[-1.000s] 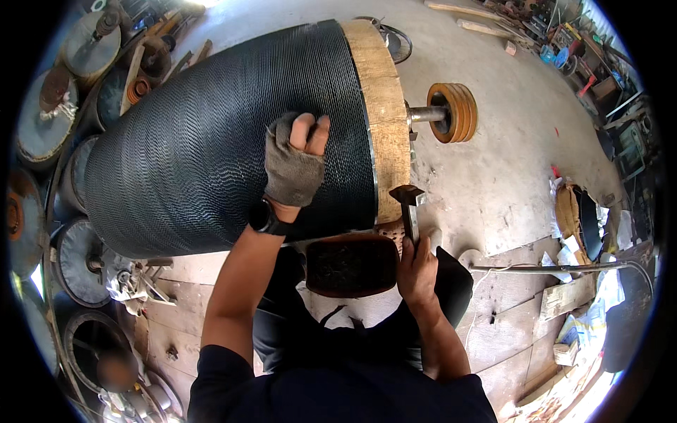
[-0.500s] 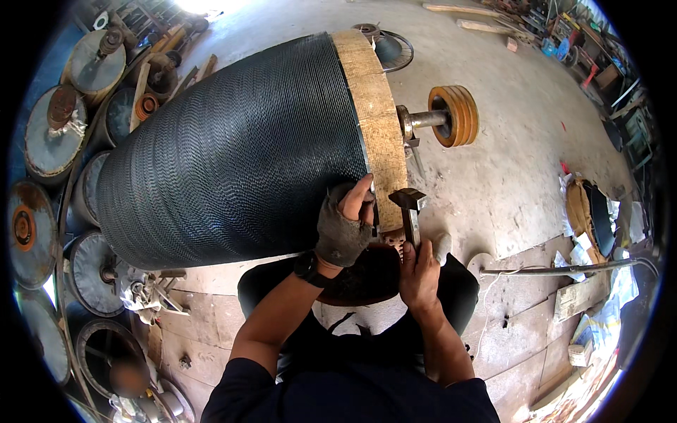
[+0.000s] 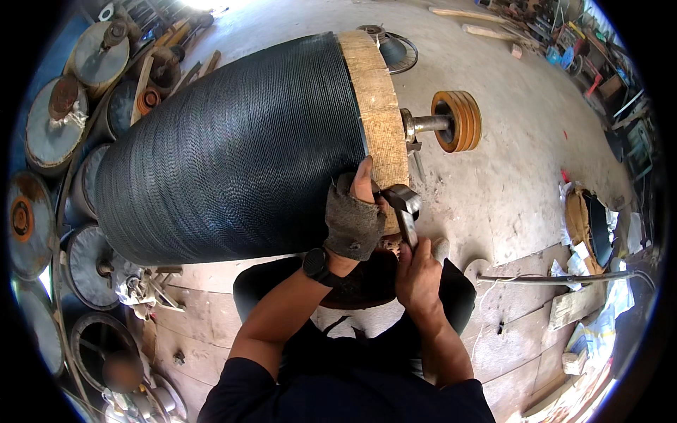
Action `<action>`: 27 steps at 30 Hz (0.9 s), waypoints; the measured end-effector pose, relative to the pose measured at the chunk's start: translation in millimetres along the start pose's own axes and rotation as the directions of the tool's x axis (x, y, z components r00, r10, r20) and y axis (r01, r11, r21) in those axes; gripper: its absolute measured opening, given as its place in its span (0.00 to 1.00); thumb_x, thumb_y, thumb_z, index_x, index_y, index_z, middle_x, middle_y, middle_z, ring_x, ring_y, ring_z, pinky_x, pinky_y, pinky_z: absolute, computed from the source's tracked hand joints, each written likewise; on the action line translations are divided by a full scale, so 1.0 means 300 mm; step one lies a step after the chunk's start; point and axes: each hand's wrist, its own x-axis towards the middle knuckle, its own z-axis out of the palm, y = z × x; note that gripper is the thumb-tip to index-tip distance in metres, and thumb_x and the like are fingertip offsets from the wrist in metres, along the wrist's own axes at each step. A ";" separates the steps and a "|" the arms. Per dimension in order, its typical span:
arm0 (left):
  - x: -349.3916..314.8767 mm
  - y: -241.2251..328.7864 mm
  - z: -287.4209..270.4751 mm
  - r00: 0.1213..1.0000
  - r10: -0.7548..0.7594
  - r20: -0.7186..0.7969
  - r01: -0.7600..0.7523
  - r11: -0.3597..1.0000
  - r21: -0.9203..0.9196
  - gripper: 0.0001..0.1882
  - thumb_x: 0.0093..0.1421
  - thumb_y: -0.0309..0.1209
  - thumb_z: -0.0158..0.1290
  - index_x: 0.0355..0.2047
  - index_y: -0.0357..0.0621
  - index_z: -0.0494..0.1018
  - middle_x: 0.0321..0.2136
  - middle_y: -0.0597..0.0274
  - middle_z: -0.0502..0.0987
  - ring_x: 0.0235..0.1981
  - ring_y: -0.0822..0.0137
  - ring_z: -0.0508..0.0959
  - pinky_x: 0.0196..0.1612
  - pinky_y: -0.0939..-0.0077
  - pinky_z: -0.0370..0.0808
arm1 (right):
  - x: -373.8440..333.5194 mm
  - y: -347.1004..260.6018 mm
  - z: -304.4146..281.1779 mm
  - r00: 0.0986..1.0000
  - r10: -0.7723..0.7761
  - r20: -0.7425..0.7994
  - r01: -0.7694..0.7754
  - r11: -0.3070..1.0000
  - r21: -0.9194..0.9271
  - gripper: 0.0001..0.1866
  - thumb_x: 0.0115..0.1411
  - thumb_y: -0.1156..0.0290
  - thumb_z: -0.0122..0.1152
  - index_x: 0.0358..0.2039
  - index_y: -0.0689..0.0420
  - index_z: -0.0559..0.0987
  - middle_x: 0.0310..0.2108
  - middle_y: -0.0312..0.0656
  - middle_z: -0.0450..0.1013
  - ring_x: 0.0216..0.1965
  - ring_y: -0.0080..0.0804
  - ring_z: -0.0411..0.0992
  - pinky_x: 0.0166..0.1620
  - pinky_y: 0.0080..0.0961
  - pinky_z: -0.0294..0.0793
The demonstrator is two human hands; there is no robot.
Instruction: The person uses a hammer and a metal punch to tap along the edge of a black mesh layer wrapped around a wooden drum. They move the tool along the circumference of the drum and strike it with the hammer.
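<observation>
A large drum wound in black ribbed cord lies on its side before me, with a pale wooden rim around its right end. My left hand, in a worn grey fingerless glove, rests at the near edge where cord meets wood. Its thumb points up along that seam; the other fingers curl in, and whatever they pinch is hidden. My right hand grips the handle of a hammer. The hammer's head is beside the left fingers, over the wooden rim.
From the rim a metal shaft carries an orange grooved pulley. Round drums and wheels crowd the left side. A metal rod stretches across the right floor, near a torn brown sack. Planks lie far right.
The hammer head has come left, closer to my left fingers. My left hand has shifted slightly right along the drum's edge. The whole view has tilted a little.
</observation>
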 end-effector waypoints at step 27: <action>-0.496 0.062 -0.088 0.614 -0.001 0.790 -0.157 0.980 0.123 0.14 0.59 0.36 0.54 0.40 0.40 0.79 0.40 0.49 0.79 0.42 0.51 0.79 0.47 0.53 0.75 | 0.006 0.007 0.028 0.996 -0.090 -0.020 0.081 0.953 -0.290 0.13 0.71 0.66 0.51 0.31 0.63 0.69 0.19 0.57 0.71 0.21 0.57 0.73 0.24 0.42 0.70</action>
